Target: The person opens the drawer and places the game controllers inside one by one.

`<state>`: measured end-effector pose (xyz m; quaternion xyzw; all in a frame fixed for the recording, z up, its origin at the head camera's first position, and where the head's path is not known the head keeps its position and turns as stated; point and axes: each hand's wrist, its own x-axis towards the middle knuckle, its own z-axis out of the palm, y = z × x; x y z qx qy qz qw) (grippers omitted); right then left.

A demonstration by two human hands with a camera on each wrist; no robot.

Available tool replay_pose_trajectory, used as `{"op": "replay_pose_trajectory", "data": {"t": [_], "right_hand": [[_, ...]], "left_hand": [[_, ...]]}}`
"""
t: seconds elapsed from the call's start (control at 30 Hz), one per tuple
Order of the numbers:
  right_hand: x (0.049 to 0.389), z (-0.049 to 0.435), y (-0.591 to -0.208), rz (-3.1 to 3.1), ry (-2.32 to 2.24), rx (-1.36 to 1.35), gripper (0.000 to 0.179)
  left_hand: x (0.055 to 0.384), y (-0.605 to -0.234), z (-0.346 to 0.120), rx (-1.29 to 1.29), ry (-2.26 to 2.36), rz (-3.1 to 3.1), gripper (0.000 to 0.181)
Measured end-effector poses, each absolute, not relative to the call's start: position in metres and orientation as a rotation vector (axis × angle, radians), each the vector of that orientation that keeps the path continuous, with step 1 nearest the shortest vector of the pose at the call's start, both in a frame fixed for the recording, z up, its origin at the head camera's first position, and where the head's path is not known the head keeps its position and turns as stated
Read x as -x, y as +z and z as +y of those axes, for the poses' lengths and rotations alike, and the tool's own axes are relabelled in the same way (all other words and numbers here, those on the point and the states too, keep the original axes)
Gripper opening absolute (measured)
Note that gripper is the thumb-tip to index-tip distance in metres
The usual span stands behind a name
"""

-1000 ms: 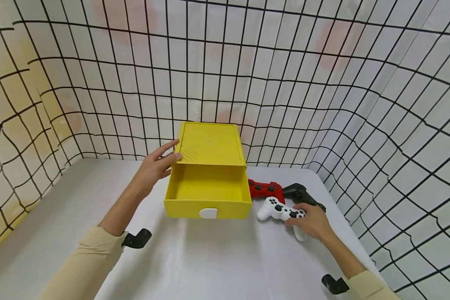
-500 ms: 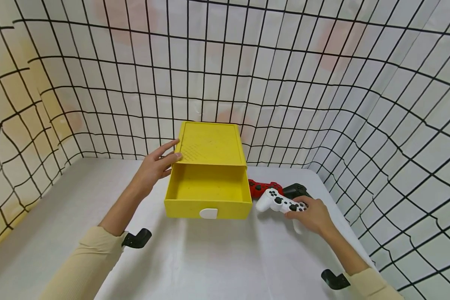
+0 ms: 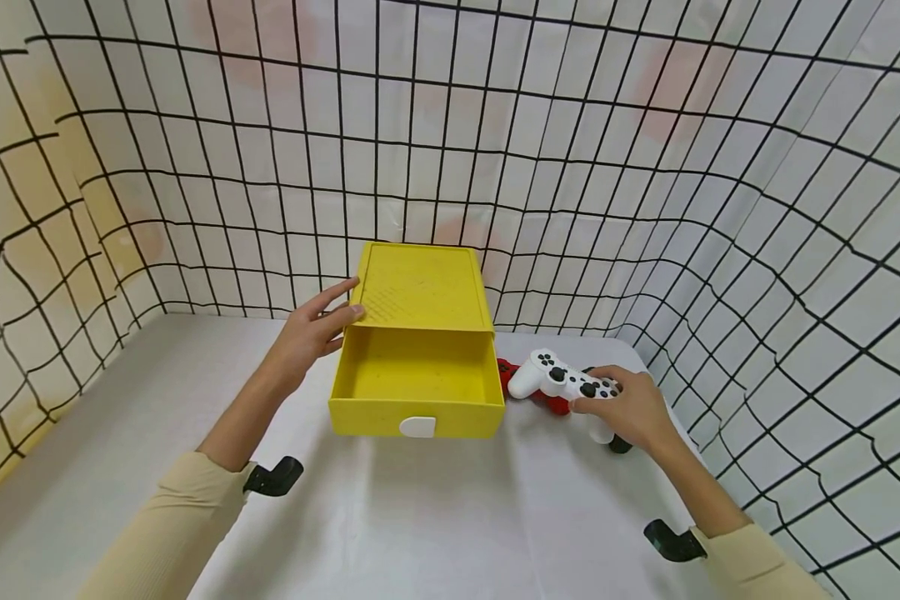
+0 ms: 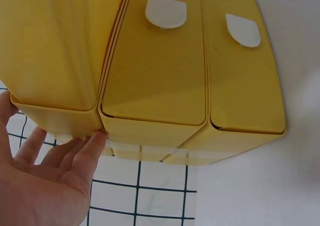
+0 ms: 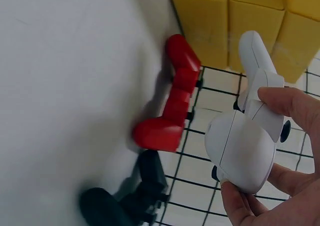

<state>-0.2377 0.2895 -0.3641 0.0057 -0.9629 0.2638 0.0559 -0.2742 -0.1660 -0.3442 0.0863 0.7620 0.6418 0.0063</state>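
A white game controller is pinched in my right hand, tilted and raised above the table. In the right wrist view the white controller's thumb side faces the camera, with a red game controller and a black game controller lying beyond it on the table. My left hand rests against the left side of a yellow drawer unit, its thumb and index finger on the top edge. The unit's top drawer is pulled out, with nothing visible inside it.
Below the open drawer, two closed drawers with white tabs show in the left wrist view. A black wire grid surrounds the white table at the back and both sides. The controllers lie close to the unit's right side.
My right hand has lifted the white controller off the table and moved it up and farther back, now partly covering the red and black controllers. My left hand has stayed in place.
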Motion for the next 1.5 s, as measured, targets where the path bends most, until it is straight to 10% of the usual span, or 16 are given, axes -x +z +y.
{"op": "replay_pose_trajectory", "data": {"t": [1.5], "right_hand": [[0.218,0.201,-0.231,-2.791,0.96,-0.348,0.057]], "left_hand": [[0.275,-0.343,-0.165,-0.279,2.02,2.356,0.067]]}}
